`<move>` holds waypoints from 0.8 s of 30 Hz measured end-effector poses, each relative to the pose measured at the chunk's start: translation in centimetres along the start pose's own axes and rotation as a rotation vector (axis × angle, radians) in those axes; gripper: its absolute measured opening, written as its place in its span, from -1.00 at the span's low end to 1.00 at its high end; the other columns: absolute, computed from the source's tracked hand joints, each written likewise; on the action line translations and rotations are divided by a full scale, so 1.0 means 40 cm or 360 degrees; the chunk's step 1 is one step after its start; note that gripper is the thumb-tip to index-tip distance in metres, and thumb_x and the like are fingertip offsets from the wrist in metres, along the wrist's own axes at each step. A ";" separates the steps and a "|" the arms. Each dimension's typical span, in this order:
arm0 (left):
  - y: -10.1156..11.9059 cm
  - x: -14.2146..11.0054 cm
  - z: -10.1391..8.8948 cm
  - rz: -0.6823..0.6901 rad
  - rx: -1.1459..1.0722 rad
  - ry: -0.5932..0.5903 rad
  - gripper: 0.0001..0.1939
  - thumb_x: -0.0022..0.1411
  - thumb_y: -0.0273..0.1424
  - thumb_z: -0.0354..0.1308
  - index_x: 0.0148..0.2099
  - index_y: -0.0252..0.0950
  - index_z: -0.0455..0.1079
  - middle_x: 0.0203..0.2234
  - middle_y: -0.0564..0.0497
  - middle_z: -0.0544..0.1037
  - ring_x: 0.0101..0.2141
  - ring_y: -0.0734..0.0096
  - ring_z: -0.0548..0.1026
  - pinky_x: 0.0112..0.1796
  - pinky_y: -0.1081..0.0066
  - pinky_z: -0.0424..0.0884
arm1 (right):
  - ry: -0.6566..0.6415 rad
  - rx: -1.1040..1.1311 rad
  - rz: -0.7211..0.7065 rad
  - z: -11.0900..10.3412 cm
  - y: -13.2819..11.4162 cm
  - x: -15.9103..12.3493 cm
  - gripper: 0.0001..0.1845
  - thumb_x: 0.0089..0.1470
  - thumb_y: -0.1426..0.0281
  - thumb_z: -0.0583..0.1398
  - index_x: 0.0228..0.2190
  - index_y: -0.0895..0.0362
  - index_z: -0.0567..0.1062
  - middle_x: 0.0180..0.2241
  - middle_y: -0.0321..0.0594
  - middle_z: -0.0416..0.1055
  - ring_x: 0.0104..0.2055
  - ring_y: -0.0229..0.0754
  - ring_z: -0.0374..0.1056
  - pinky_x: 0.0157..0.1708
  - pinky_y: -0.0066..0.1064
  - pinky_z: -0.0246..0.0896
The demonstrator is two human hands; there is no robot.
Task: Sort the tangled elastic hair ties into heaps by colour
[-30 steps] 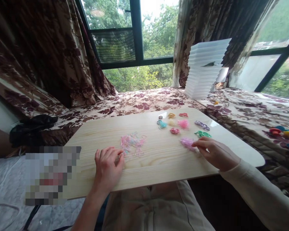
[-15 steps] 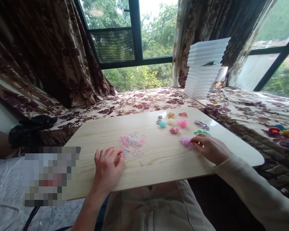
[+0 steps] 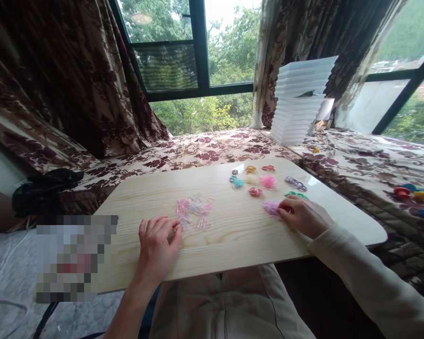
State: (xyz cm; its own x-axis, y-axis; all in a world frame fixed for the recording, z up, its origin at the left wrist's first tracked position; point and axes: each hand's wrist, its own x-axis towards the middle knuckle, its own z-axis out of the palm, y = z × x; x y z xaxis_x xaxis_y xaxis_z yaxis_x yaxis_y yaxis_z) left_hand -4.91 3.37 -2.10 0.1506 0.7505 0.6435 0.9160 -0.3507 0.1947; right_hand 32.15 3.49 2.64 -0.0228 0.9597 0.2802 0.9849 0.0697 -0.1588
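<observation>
A loose mixed pile of thin pink, blue and pale strands (image 3: 194,211), perhaps small elastic bands, lies left of the middle of the wooden table (image 3: 229,242). Beside its left edge rests my left hand (image 3: 159,242), fingers bent and slightly apart, with nothing visible in it. My right hand (image 3: 304,215) is at a lilac pile of similar strands (image 3: 271,208), thumb and fingertips pinched together at its right edge. Whatever is between them is too small to make out. Just behind that hand sit green rings (image 3: 296,194), partly covered by it.
Further back are a pink pile (image 3: 268,182), a turquoise pile (image 3: 237,182), purple rings (image 3: 297,183), crimson rings (image 3: 255,191), yellow rings (image 3: 250,169) and red rings (image 3: 268,168). A tall stack of white sheets (image 3: 297,108) stands behind the table. A blurred-out object (image 3: 74,259) covers the left side.
My right hand has shifted slightly left and its fingertips have closed together at the lilac pile. My left hand has stayed in place.
</observation>
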 end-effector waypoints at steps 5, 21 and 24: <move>0.001 0.001 -0.001 -0.0003 -0.0013 0.0007 -0.84 0.27 -0.38 0.05 -0.27 -0.21 0.47 -0.30 -0.04 0.60 -0.10 0.13 0.46 0.11 0.03 0.08 | 0.0025 0.0144 -0.0046 -0.013 0.020 -0.004 -0.74 0.03 0.26 0.07 -0.54 0.06 0.49 -0.48 -0.23 0.48 -0.47 -0.22 0.36 -0.48 -0.42 0.18; 0.000 0.000 -0.002 -0.0006 0.0004 -0.0022 -0.84 0.27 -0.39 0.05 -0.26 -0.22 0.47 -0.29 -0.04 0.60 -0.10 0.11 0.46 0.11 0.02 0.09 | -0.0277 0.0487 0.0051 -0.028 -0.030 -0.008 -0.72 -0.04 0.23 0.12 -0.52 0.11 0.57 -0.50 -0.20 0.54 -0.43 -0.13 0.42 -0.39 -0.35 0.28; -0.001 0.002 -0.001 0.0001 0.0014 -0.0017 -0.84 0.27 -0.39 0.05 -0.26 -0.22 0.47 -0.28 -0.05 0.60 -0.10 0.11 0.46 0.11 0.01 0.08 | -0.0120 0.0369 0.0038 -0.037 -0.025 -0.014 -0.75 -0.05 0.26 0.13 -0.50 0.08 0.58 -0.48 -0.20 0.55 -0.45 -0.15 0.41 -0.43 -0.37 0.28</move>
State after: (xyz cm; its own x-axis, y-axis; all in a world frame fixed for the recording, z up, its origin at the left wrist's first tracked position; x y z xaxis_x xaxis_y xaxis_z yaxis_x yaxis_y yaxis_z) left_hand -4.95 3.40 -2.03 0.1550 0.7565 0.6354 0.9193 -0.3460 0.1876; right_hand 31.44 2.49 4.02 -0.0211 0.9788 0.2037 0.9198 0.0988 -0.3798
